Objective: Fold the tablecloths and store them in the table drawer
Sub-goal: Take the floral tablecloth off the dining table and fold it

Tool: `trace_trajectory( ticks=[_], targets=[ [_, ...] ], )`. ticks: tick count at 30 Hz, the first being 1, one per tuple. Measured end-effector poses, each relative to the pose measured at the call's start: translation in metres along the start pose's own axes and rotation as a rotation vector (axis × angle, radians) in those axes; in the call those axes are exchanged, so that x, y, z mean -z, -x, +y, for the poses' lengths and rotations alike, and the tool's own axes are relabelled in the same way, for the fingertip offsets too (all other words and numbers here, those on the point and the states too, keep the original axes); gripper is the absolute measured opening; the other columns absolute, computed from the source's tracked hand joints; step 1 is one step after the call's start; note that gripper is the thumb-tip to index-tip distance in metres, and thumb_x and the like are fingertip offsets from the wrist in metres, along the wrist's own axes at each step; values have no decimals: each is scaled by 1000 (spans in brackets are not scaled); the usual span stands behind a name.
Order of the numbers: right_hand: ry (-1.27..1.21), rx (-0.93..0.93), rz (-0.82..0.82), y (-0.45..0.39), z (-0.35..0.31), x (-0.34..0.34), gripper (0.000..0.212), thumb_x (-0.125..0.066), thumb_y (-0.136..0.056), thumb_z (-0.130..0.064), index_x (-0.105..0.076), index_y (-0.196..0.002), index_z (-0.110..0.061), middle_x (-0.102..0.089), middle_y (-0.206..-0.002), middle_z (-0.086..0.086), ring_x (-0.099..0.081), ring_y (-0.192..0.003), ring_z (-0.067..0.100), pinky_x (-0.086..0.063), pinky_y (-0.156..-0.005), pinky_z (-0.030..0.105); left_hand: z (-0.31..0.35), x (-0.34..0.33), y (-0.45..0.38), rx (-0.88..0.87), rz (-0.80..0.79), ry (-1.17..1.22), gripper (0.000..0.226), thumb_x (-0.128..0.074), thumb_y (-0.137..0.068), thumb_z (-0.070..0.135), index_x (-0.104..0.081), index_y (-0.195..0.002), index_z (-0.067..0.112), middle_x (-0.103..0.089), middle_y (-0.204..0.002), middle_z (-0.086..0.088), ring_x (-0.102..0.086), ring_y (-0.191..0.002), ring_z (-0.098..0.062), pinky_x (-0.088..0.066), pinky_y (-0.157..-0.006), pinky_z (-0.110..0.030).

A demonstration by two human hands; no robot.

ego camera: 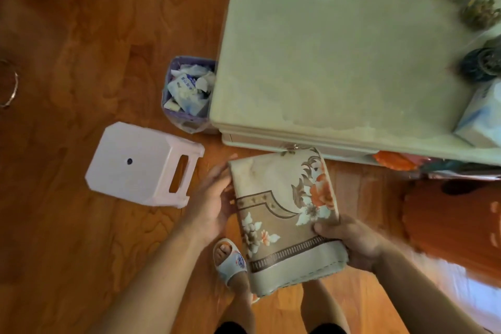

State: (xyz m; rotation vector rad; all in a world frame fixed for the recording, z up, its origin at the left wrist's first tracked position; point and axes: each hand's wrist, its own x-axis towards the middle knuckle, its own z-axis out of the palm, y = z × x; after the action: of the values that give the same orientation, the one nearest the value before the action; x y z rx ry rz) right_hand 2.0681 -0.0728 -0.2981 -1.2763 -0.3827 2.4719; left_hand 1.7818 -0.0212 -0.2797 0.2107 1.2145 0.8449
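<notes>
- Beige and brown cloth with orange flowers, the folded tablecloth (pixel 287 219), was held in the air in front of the table (pixel 339 49), its far edge just beside the drawer front (pixel 271 144) under the tabletop
- left hand (pixel 214 203) lay flat against the cloth's left edge, fingers fairly straight and steadying it
- right hand (pixel 349 241) gripped the near right corner, thumb on top and fingers curled beneath
- the bundle looked soft, light and limp, sagging at its near end; several layers made it thick enough to keep its shape
- it would likely handle best supported from both long sides, so the folds did not slide open
- a white plastic stool (pixel 141 165) and a small waste bin (pixel 188 95) stood on the wooden floor to the left
</notes>
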Motion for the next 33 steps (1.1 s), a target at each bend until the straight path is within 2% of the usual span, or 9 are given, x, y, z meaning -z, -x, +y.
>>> trace_trajectory(
  ticks=[5, 8, 12, 16, 23, 26, 28, 30, 33],
  targets=[
    [4, -67, 27, 19, 1, 36, 37, -54, -96, 0, -55, -131, 8, -57, -130, 36, -62, -112, 46, -54, -96, 50, -13, -9, -11, -116, -127, -494, 51, -55, -94, -12, -64, -126, 27, -72, -118, 2, -70, -108, -14, -61, -81, -34],
    [8, -84, 21, 31, -4, 53, 33, -51, -98, 2, -59, -130, 3, -57, -132, 34, -61, -115, 45, -52, -99, 52, -25, -25, -23, -121, -148, -573, 49, -59, -93, -12, -67, -120, 28, -67, -122, 2, -70, -105, -8, -59, -79, -25],
    [42, -114, 51, 44, -7, 77, 33, -59, -95, 0, -62, -128, 1, -60, -130, 31, -63, -115, 43, -52, -100, 50, -43, -46, -50, -154, -87, -707, 46, -59, -94, -5, -76, -102, 36, -73, -110, 5, -72, -97, -17, -63, -78, -39],
    [55, -105, 67, 50, -6, 106, 36, -53, -97, 4, -55, -133, 4, -61, -131, 28, -59, -120, 45, -50, -102, 48, -64, -68, -67, -58, -53, -614, 47, -50, -95, -12, -73, -104, 27, -78, -98, 4, -72, -89, -20, -62, -68, -35],
    [33, -105, 65, 58, 11, 148, 35, -58, -97, 0, -56, -131, 6, -58, -133, 31, -55, -124, 50, -45, -106, 56, -90, -79, -72, 315, -71, -357, 34, -43, -100, -7, -68, -111, 13, -78, -91, -10, -75, -75, -22, -62, -62, -34],
    [4, -105, 197, 48, 27, 169, 33, -62, -94, -1, -61, -126, 6, -64, -126, 28, -61, -117, 46, -51, -100, 52, -120, -74, -98, 382, 79, -420, 31, -45, -103, 0, -61, -128, 11, -76, -109, -11, -75, -93, -25, -62, -75, -36],
    [10, -93, 378, 30, 42, 191, 30, -62, -92, 1, -61, -122, 8, -70, -117, 26, -67, -108, 43, -56, -92, 48, -146, -65, -133, 308, 199, -708, 36, -49, -103, 5, -55, -137, 14, -69, -122, -8, -71, -103, -23, -58, -88, -38],
    [59, -85, 604, 10, 58, 216, 25, -62, -92, 3, -64, -116, 7, -75, -104, 21, -72, -97, 39, -59, -85, 47, -168, -63, -174, 197, 220, -999, 37, -52, -102, 13, -55, -138, 17, -66, -124, -4, -68, -101, -22, -58, -91, -41],
    [84, -76, 825, -16, 78, 255, 15, -64, -92, 1, -68, -106, 3, -77, -93, 18, -74, -87, 38, -59, -84, 56, -195, -73, -240, 116, 155, -1136, 45, -58, -98, 22, -51, -142, 25, -62, -135, -3, -66, -105, -22, -56, -95, -45]
  ],
)
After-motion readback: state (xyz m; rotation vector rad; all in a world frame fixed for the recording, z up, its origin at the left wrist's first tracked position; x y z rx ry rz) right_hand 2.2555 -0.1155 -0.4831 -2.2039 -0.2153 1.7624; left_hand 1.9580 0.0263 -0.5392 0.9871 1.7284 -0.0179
